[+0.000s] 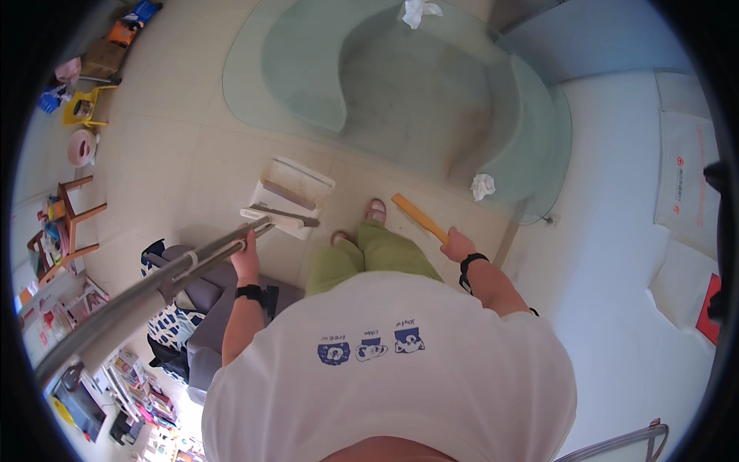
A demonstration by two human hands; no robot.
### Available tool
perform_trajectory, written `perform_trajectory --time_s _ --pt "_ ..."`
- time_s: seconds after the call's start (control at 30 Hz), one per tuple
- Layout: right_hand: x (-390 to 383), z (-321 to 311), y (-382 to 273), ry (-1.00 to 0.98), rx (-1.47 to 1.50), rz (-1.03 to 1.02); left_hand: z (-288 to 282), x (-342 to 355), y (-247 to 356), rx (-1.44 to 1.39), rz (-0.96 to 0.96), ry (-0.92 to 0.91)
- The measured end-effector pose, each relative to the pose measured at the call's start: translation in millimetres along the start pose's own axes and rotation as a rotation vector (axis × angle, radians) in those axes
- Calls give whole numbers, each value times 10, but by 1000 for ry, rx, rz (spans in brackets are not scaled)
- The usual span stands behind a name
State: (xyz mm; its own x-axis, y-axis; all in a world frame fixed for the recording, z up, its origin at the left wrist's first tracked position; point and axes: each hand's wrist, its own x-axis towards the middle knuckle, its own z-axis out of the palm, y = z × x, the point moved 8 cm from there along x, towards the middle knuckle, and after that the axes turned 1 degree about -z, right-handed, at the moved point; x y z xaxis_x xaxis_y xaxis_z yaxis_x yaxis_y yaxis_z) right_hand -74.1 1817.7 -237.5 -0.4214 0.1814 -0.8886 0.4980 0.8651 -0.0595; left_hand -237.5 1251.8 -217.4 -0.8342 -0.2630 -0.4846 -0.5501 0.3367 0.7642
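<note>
My left hand (245, 258) is closed round the long grey metal pole of a mop (185, 262), which slants up past the left side. The mop's white head with a dark bar (281, 219) is beside a flat white piece with a grey-brown strip (289, 192) on the floor; whether they are joined I cannot tell. In my right hand (459, 245) is one end of a long, flat orange-yellow stick (418, 217). It points forward and left, in front of my feet. A dark band is on each wrist.
A curved glass table (300, 73) stands ahead, with a crumpled tissue (483, 186) at its near right edge and another tissue (420, 11) farther away. On the left are a grey sofa (212, 308), a wooden chair (73, 212) and a yellow stool (81, 108).
</note>
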Motion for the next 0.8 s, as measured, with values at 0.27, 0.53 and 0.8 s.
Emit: perform_trajectory --time_s 0.27,0.53,0.8 --pt "389 -118 -772 66 145 -149 -4 -20 -249 -66 -88 52" --pt "1394 225 -1806 -116 160 -311 18 53 -570 -208 -199 250" --pt "2283 1061 -2051 109 455 -338 28 183 -1228 -251 -154 283"
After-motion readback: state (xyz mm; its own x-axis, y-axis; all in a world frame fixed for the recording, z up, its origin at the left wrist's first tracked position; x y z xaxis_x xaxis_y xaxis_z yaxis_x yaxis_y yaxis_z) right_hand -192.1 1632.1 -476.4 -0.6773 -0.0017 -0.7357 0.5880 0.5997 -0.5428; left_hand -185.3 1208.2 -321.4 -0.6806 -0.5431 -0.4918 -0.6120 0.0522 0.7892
